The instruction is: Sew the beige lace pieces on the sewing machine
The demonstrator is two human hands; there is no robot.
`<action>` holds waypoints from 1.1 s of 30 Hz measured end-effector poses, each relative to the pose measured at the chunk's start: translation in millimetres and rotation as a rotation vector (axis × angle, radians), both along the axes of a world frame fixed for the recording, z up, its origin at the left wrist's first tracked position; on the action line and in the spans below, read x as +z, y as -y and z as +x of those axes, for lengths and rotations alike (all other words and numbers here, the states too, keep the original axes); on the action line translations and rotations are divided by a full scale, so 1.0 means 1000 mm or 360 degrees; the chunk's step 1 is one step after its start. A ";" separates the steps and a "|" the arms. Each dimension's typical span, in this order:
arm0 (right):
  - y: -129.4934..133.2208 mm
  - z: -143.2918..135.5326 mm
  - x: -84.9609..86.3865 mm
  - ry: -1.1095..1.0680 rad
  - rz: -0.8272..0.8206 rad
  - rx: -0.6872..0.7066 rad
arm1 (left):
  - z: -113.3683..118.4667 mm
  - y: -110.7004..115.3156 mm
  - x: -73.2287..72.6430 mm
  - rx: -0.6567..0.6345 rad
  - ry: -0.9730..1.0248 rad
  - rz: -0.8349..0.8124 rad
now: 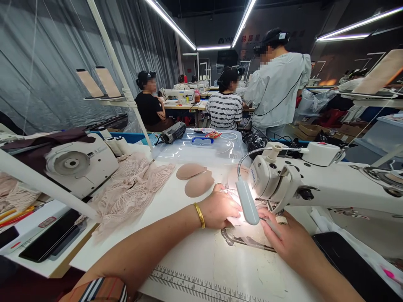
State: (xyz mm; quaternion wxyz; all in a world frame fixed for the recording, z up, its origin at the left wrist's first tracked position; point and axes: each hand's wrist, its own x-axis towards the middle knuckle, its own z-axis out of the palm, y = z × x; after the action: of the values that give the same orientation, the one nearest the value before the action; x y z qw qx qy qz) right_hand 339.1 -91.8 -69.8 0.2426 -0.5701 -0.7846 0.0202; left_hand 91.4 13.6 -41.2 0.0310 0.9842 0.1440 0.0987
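Under the lit lamp (247,202) of a white sewing machine (330,182), light pink fabric (248,233) lies on the table around the needle area. My left hand (220,207), with a gold bangle at the wrist, is closed on the left part of that fabric. To the right of the needle area, my right hand (281,235) has its fingers bent around a slim grey tool whose full shape is hidden; its fingertips reach the fabric. Two beige cup pads (199,183) lie beyond my left hand.
Pink lace (126,188) is heaped at the left. A clear plastic box (195,147) stands behind the pads. A black phone (349,260) lies at the right, and a thread stand pole (116,54) rises at the left. Several people are farther back.
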 end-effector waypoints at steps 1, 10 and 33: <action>0.000 -0.001 0.001 -0.0023 0.0019 0.0001 | 0.000 0.000 -0.001 0.0003 0.0006 0.0016; -0.002 0.000 0.001 -0.0113 0.0036 0.0007 | 0.001 0.003 -0.004 -0.0016 0.0010 0.0089; 0.001 0.001 0.001 -0.0043 -0.0020 0.0017 | 0.000 0.012 -0.006 0.0108 -0.0047 0.0239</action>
State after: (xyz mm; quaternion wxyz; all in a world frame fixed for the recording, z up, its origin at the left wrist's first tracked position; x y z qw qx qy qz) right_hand 340.0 -92.5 -68.8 0.2494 -0.5671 -0.7842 0.0341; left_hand 90.9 1.3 -46.7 -0.0486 0.9796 0.1700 0.0956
